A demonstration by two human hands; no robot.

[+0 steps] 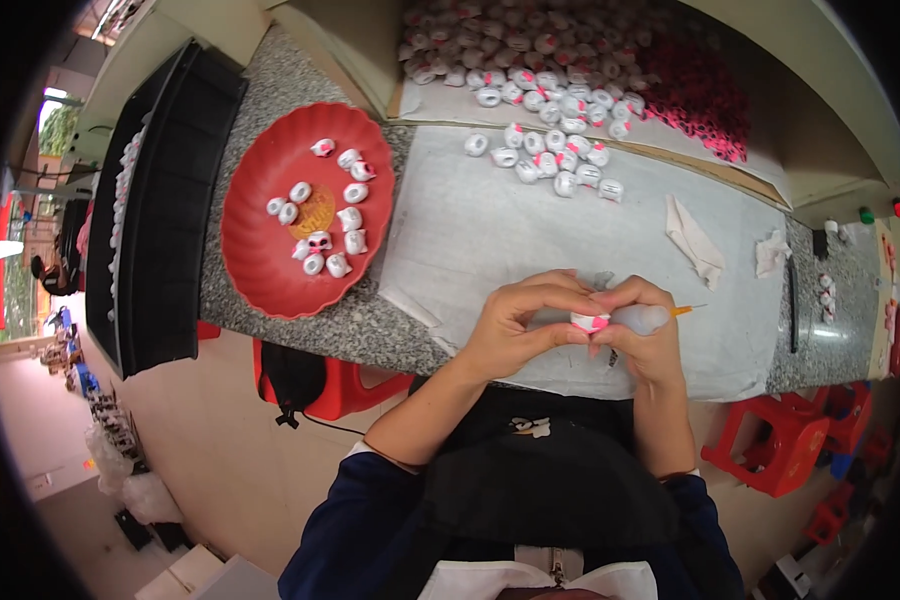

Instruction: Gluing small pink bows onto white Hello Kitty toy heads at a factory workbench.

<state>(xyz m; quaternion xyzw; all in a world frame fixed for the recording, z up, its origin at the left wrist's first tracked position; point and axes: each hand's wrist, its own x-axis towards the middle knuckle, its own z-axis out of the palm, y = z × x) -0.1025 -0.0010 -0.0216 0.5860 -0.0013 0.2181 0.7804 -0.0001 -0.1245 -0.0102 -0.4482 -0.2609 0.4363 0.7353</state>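
The left hand (518, 318) pinches a small white-and-pink figure (590, 322) between thumb and fingers; its other fingers curl behind, partly hidden. The right hand (660, 345) closes around a cloudy bottle (642, 320), its thumb and fingertips also close to the figure; whether they press on it I cannot tell. The bottle's far end is covered by the fingers, though an orange tip (682, 311) with a thin needle sticks out to the right of that hand. The figure sits between both hands, its edges masked by fingertips. Beyond the hands, more white figures (560, 165) run back into shadow and blur together; the pink pieces (705, 105) beside them are hard to separate. Left of the left hand is a red dish (245, 200).
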